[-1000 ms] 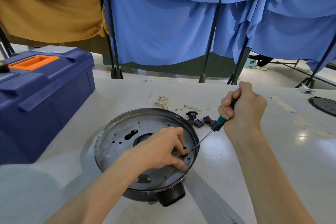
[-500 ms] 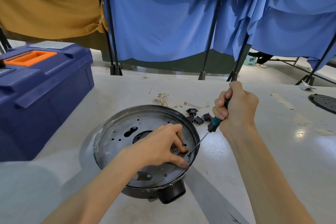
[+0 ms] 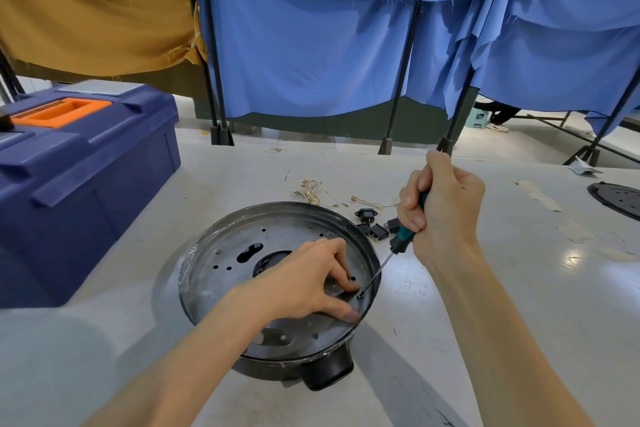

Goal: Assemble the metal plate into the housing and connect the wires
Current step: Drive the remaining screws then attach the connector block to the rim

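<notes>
Head view: your right fingers [image 3: 412,204] clench the green-handled screwdriver [image 3: 401,239]; a slip could stab your left fingers [image 3: 341,279] pressing the round metal plate [image 3: 235,246].

The pale grey table [image 3: 519,322] is loaded as follows. A blue toolbox [image 3: 86,191] with an orange handle is set at the left edge. The round housing [image 3: 277,206] is placed near the centre. Loose wires [image 3: 311,191] with gold terminals are laid just beyond it, and small black connectors [image 3: 377,230] just beside its far right rim. A black disc [image 3: 620,199] is partly seen at the right edge.
</notes>
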